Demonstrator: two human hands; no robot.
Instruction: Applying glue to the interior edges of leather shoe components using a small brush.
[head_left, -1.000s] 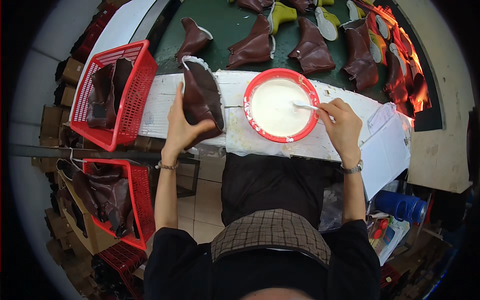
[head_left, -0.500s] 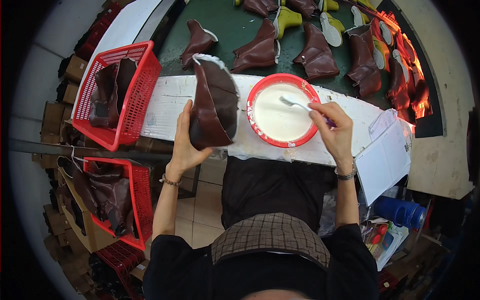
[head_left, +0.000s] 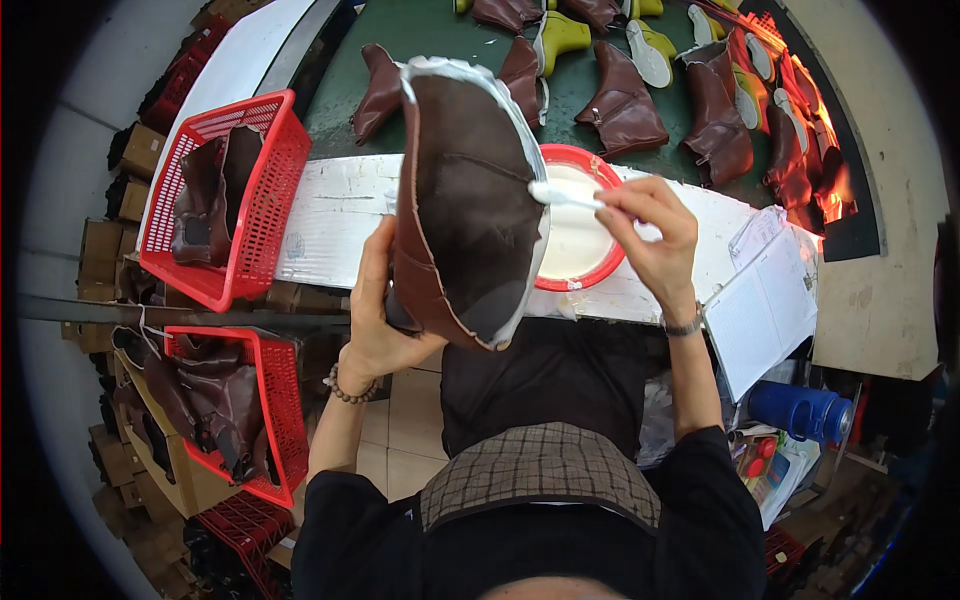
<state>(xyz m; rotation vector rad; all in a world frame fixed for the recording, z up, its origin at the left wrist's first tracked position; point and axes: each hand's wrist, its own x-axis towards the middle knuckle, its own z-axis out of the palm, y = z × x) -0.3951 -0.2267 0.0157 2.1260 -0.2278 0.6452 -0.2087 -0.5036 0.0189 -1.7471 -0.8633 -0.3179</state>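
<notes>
A pale wall (head_left: 82,165) stands left of beige floor tiles (head_left: 412,415).

The bare white board (head_left: 325,210) leaves a way through between the upper red basket (head_left: 268,200) and the held boot (head_left: 475,200). The boot and the left hand (head_left: 385,325) block the bowl (head_left: 572,155) from the left; the brush (head_left: 570,195) and right hand (head_left: 655,235) bar its right. Some board shows between that hand and the papers (head_left: 765,310). Farther off, brown boots (head_left: 622,100) obstruct the green table (head_left: 450,30), with narrow gaps between
</notes>
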